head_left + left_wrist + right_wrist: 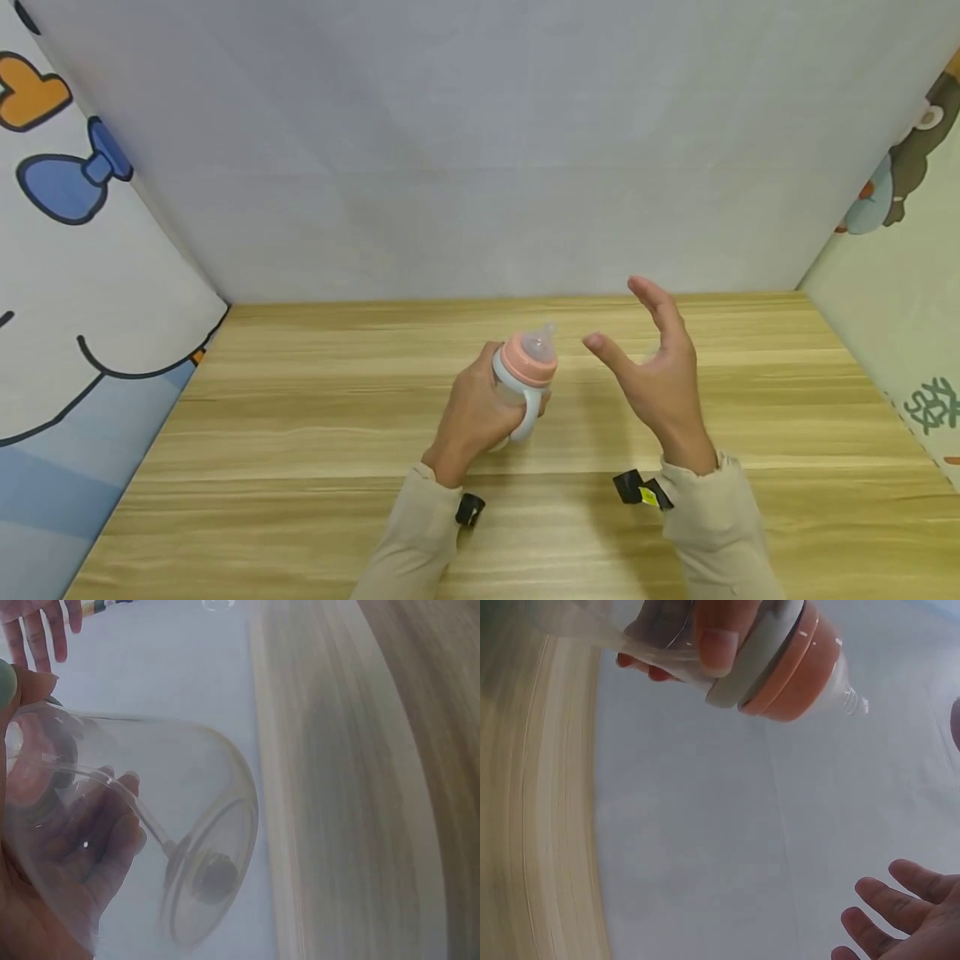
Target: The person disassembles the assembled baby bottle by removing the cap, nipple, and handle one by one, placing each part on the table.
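Note:
A clear baby bottle (511, 392) with a pink collar (529, 360), a clear teat and a pale handle leans up and to the right in the head view. My left hand (476, 408) has its fingers curled round the bottle's body. Through the clear wall (161, 742) in the left wrist view, a straw runs to a round weight. My right hand (663, 383) is apart, to the right of the bottle, thumb and fingers spread; nothing is plainly held. In the right wrist view the collar (799, 667) and teat point away from the left fingers.
The wood-grain table (300, 433) meets a pale back wall (480, 167). Printed side panels stand at the left (67, 275) and right (892, 317). A small clear thing (219, 603) shows at the left wrist view's top edge; I cannot tell what it is.

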The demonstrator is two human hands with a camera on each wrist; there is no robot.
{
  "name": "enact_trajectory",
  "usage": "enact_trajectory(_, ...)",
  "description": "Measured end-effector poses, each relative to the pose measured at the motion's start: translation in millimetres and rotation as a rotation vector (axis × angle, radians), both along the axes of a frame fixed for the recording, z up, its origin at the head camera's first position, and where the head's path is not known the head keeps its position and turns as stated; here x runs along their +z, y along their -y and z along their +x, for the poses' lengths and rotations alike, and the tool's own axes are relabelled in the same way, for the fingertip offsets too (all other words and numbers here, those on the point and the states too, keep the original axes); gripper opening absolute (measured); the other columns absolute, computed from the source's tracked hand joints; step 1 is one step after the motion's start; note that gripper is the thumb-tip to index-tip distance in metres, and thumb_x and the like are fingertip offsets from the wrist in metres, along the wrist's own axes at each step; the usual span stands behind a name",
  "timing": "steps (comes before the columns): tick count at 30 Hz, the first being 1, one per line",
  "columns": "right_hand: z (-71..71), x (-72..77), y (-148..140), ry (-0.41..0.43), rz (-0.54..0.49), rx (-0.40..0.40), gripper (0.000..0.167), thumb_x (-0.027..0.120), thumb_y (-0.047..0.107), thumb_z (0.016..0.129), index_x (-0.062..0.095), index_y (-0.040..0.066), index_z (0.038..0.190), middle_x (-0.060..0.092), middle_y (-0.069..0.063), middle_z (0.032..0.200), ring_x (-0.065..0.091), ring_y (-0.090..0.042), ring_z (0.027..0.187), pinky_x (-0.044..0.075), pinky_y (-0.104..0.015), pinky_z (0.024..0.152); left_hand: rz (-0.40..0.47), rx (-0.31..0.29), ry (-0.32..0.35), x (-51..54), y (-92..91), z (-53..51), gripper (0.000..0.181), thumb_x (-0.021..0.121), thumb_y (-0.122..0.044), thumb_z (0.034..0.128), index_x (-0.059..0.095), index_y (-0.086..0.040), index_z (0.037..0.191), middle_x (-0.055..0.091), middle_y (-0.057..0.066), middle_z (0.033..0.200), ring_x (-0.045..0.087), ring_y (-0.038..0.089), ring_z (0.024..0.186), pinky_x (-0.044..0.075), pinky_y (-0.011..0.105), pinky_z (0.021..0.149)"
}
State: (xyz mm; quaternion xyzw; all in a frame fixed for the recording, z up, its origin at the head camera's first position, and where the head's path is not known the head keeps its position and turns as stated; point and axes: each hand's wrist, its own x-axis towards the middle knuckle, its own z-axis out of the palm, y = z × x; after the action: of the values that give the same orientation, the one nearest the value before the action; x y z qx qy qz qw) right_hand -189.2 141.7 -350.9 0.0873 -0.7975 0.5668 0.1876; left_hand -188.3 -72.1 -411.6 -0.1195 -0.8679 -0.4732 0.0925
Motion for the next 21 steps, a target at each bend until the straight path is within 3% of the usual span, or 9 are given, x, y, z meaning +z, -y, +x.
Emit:
enact_trajectory(11, 7.4, 2.4, 15.8, -0.028, 0.010, 0.045, 0.078, 0.083, 0.020, 0.082, 0.045, 0.020, 0.150, 0.046, 0.001, 0.156, 0.035, -0.020, 0.149, 0.023, -0.055, 0.122, 0.013, -0.019, -0.007, 1.0, -1.2, 0.8, 0.063, 0.084, -0.027, 0.0751, 0.056, -0.008, 0.128, 0.071, 0.006, 0.104, 0.067, 0.018, 0.086, 0.056, 0.035, 0.076)
enact_trajectory(21, 10.7, -5.1, 32.1, 0.046, 0.040, 0.073, 0.079, 0.083, 0.028, 0.082, 0.044, 0.024, 0.150, 0.045, 0.001, 0.155, 0.037, -0.022, 0.146, 0.024, -0.055, 0.121, -0.012, -0.031, -0.005, 3.8, -4.3, 4.1, 0.063, 0.083, -0.025, 0.0735, 0.056, -0.007, 0.128, 0.071, 0.006, 0.101, 0.064, 0.016, 0.082, 0.054, 0.031, 0.072)
